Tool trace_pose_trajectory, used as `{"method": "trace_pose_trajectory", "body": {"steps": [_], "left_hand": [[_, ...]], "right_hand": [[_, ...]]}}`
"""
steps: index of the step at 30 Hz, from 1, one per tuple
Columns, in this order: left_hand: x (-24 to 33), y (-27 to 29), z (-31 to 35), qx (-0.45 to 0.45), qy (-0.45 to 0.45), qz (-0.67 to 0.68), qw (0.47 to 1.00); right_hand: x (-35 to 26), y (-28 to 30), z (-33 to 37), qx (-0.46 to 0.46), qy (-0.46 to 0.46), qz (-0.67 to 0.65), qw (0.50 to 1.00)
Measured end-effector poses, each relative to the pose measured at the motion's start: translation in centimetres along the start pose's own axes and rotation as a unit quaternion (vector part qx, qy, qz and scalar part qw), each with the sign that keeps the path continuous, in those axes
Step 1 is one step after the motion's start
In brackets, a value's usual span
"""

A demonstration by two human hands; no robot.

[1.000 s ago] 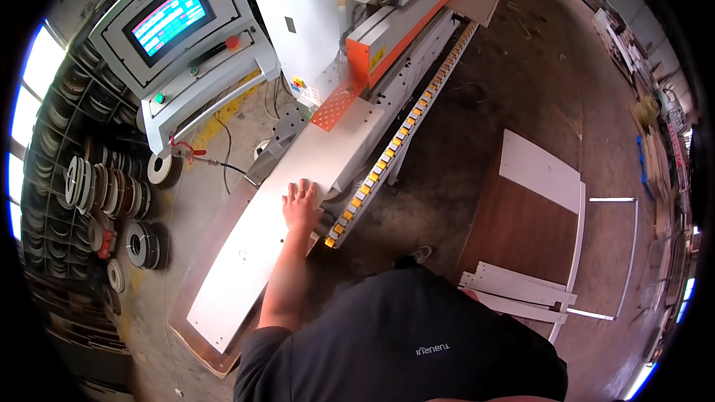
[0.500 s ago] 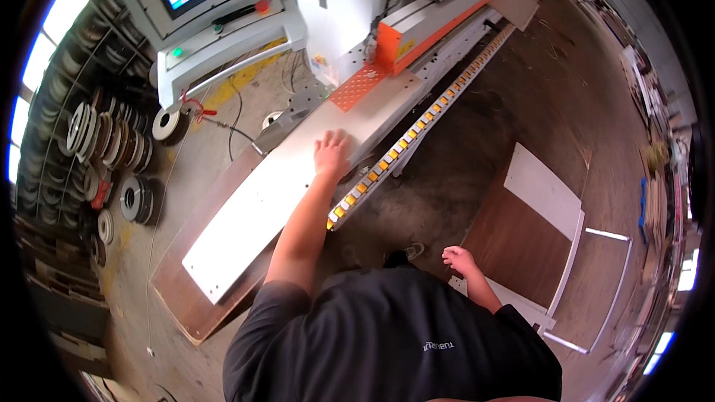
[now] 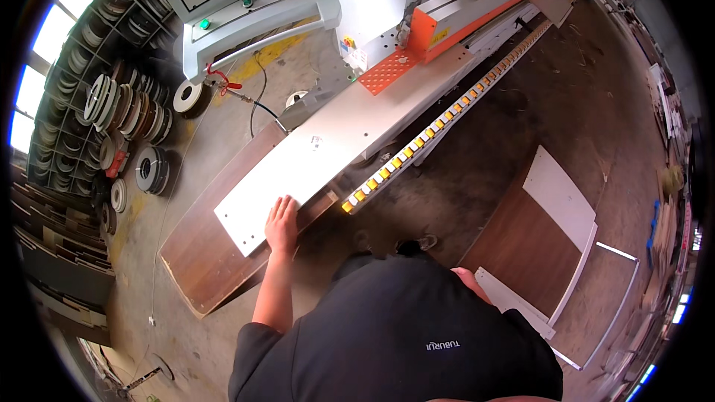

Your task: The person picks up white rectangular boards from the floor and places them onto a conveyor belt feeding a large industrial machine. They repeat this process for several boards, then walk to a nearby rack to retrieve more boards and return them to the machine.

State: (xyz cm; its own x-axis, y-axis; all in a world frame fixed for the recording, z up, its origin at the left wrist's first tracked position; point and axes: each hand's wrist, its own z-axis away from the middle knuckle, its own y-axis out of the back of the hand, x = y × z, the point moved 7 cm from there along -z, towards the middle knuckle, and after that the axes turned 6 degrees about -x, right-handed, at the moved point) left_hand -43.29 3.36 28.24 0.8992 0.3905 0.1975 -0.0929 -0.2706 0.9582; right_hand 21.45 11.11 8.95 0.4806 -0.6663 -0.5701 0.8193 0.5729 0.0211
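Observation:
A long white panel with small holes lies on top of a brown wood-grain board, its far part under the orange and grey machine. My left hand rests near the panel's near end, fingers stretched out and flat on its right edge. By my right side is my right hand, partly covered by my dark shirt; its fingers are hidden. Nearest to it lies a stack of brown and white panels.
A roller rail with yellow blocks runs along the machine's right side. At the upper left stands a control console with a screen. Rolls of edging strip sit on the floor and rack at left. A metal frame stands at right.
The white panel has slid away from me, toward the machine. My left hand has shifted back to its near end. My right hand has drawn in against my body. The view has shifted.

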Motion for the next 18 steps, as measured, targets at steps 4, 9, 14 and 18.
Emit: {"method": "trace_pose_trajectory", "body": {"steps": [4, 9, 14, 18], "left_hand": [[-0.3, 0.0, 0.5, 0.012, 0.031, 0.004, 0.999], [2.7, -1.8, -2.6, 0.022, 0.019, 0.014, 0.999], [5.9, -3.6, -5.5, 0.015, 0.014, 0.024, 0.999], [9.0, -4.7, -8.0, -0.006, 0.019, 0.032, 0.999]], "right_hand": [[-2.3, 1.0, -1.1, 0.031, 0.004, 0.059, 0.998], [-4.4, 0.6, -4.6, 0.028, 0.039, -0.015, 0.999], [-6.8, 1.6, -5.6, 0.027, 0.046, 0.075, 0.996], [-4.3, 6.2, -5.7, 0.067, 0.030, -0.034, 0.997]]}}
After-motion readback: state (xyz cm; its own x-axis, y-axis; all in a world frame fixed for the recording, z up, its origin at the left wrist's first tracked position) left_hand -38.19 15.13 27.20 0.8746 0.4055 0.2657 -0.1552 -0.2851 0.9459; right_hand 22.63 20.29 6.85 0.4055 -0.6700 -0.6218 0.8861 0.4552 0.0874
